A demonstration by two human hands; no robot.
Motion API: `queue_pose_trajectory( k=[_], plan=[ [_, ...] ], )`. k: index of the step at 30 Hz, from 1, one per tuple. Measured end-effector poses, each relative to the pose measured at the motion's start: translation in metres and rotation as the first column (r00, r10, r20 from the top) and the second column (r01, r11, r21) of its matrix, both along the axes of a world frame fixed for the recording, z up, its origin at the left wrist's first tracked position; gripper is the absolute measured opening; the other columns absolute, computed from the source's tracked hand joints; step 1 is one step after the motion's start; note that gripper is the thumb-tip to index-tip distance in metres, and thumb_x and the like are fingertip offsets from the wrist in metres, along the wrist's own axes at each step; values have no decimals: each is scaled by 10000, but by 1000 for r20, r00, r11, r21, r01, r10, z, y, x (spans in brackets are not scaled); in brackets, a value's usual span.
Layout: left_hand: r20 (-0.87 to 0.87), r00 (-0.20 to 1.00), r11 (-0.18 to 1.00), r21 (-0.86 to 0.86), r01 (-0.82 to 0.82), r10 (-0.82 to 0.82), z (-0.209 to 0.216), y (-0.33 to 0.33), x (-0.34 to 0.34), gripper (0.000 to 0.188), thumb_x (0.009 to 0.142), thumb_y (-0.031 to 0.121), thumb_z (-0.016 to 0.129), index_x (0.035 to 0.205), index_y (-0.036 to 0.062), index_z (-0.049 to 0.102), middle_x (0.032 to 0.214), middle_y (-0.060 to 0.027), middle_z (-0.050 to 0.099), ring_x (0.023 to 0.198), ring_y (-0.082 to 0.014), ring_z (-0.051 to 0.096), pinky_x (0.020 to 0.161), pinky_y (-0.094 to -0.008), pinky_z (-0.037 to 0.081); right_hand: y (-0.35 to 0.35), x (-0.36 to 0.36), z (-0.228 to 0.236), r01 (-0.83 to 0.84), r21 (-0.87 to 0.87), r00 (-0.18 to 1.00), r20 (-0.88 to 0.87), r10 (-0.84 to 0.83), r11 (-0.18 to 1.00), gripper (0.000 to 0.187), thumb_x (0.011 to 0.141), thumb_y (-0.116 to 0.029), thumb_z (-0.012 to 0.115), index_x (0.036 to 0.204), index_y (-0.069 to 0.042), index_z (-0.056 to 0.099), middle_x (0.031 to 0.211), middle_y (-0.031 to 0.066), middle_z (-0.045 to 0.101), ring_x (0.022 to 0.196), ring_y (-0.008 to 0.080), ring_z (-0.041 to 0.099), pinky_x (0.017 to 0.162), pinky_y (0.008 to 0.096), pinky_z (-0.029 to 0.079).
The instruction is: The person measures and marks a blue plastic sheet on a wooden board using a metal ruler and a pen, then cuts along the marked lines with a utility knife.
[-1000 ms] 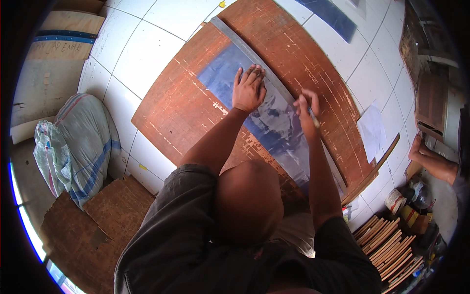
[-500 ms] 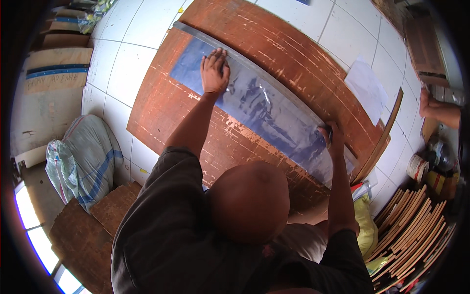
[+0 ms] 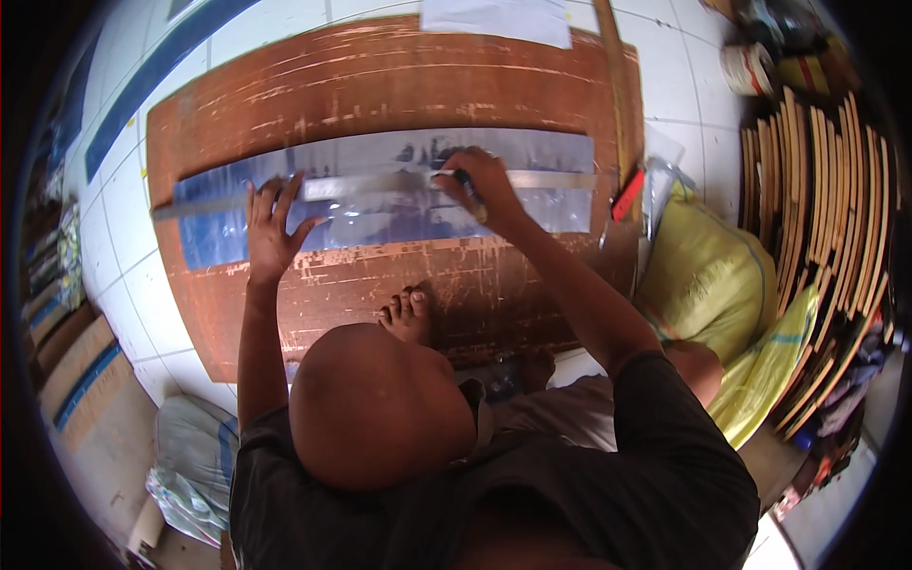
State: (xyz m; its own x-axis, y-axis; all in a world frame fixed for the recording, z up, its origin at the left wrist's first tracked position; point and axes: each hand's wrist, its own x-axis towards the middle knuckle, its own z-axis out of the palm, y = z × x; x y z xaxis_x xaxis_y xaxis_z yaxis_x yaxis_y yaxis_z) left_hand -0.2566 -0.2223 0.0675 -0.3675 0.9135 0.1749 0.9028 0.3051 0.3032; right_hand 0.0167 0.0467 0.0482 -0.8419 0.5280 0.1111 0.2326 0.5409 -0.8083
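Observation:
A long blue, shiny plastic-like sheet [image 3: 370,228] lies across a worn brown board [image 3: 332,90]. Over the middle of its width runs a metal straightedge [image 3: 328,187], side to side. My left hand [image 3: 273,233] rests open near the sheet's left part, fingers spread and fingertips at the straightedge. Closer to the middle, my right hand [image 3: 483,182] is closed around a small dark, slim tool [image 3: 468,190], whose kind is too blurred to make out. This hand is over the straightedge too. At the board's right edge lies a red-handled tool [image 3: 627,195].
White paper [image 3: 494,19] overlaps the board's far edge. A wooden strip [image 3: 617,85] lies along its right side. Yellow sacks [image 3: 712,271] and stacked thin boards [image 3: 817,190] stand on the right. A grey sack [image 3: 195,437] sits lower left. My bare foot [image 3: 408,313] is on the board.
The view has turned. The straightedge went from the sheet's far edge to across its middle. My left hand went from lying flat on the sheet to spread fingertips at the straightedge; my right hand moved inward.

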Motion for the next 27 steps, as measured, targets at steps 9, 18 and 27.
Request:
queue_pose_trajectory(
  k=[9, 18, 27],
  plan=[
    [315, 948, 996, -56, 63, -42, -34, -57, 35, 359, 808, 257, 833, 1105, 74, 750, 896, -65, 605, 855, -261, 583, 805, -412, 427, -18, 114, -1, 290, 300, 942, 76, -326, 909, 256, 848, -140, 760, 1082, -93, 666, 1031, 156, 630, 989, 368, 613, 860, 496, 460],
    [312, 949, 994, -82, 75, -46, -30, -48, 43, 421, 783, 215, 853, 1178, 125, 738, 911, -63, 610, 855, -245, 601, 829, -406, 434, 8, 224, -66, 833, 282, 475, 77, -877, 476, 215, 970, -192, 701, 1062, -5, 650, 991, 178, 648, 905, 339, 630, 850, 446, 493],
    [221, 971, 990, -79, 115, -95, -29, -47, 35, 442, 766, 153, 829, 1200, 165, 745, 957, -58, 610, 970, -264, 597, 870, -435, 439, 9, 221, -80, 864, 95, 497, -11, -868, 494, 209, 970, -221, 721, 977, -16, 679, 858, 71, 672, 797, 173, 609, 785, 360, 510]
  ],
)
